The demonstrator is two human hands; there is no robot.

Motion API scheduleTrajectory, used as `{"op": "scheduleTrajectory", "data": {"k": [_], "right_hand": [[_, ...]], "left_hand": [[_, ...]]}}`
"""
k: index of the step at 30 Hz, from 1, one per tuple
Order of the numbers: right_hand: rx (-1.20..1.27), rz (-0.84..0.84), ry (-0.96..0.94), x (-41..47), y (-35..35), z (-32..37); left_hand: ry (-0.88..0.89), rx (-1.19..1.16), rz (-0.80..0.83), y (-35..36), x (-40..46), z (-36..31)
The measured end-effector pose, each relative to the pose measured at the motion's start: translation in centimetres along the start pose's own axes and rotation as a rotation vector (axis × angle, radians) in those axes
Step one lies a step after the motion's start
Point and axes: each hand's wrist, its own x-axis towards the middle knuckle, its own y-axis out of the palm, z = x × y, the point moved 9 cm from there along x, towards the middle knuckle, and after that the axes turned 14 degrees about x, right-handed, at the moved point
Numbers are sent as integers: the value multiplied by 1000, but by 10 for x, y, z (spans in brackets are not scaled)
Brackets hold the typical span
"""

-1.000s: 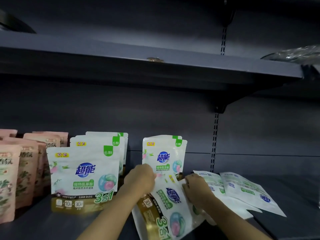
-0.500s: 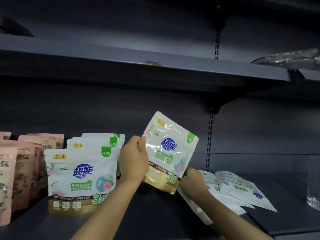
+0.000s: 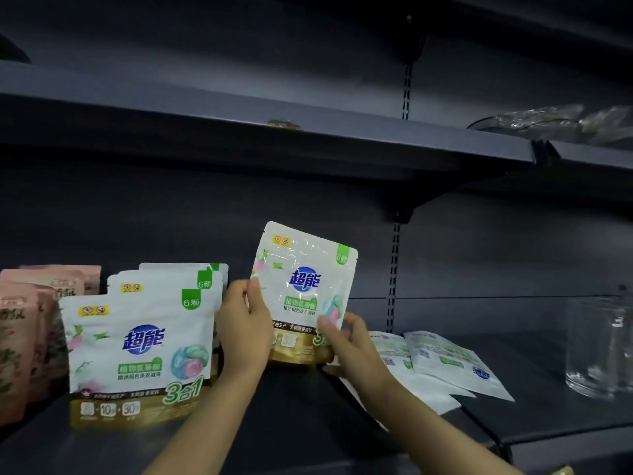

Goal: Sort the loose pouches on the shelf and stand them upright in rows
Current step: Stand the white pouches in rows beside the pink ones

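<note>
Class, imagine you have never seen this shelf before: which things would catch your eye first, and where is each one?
First, the white pouch held up at the centre, gripped by the left hand and the right hand. Next, the upright white pouches standing in a row to its left, with pink pouches at the far left edge. Lastly, the flat pouches lying on the shelf to the right.

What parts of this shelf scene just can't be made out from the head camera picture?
- Held white pouch: its lower corners are covered by the left hand and right hand.
- Standing white pouches: the front one hides those behind, so the row's count is unclear.
- Pink pouches: cut off by the left edge.
- Flat pouches: print blurred, partly behind the right forearm.
- Clear glass container: blurred, cut by the right edge.
</note>
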Motion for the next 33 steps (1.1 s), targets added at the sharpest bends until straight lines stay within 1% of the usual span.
{"op": "scheduleTrajectory", "data": {"k": [2, 5, 8, 14, 19, 23, 28, 30, 33], "right_hand": [[-44, 64, -20, -1, 7, -6], [-50, 30, -63, 1, 3, -18], [-74, -22, -74, 1, -1, -30], [-199, -44, -113, -2, -4, -40], [-251, -47, -133, 7, -4, -42], [-307, -72, -156, 11, -5, -46], [-389, -111, -167, 13, -10, -50], [-436, -145, -166, 13, -13, -51], [-539, -222, -188, 12, -22, -49]], "left_hand": [[-15, -53, 31, 3, -3, 6], [8, -45, 78, 9, -10, 13], [44, 22, 99, 16, -22, 23], [94, 192, 123, 32, -37, 56], [71, 282, 178, 36, -42, 67], [21, 298, 270, 39, -47, 72], [-10, 295, 345, 43, -49, 82], [-42, 295, 381, 47, -51, 87], [-40, 298, 430, 54, -55, 91]]}}
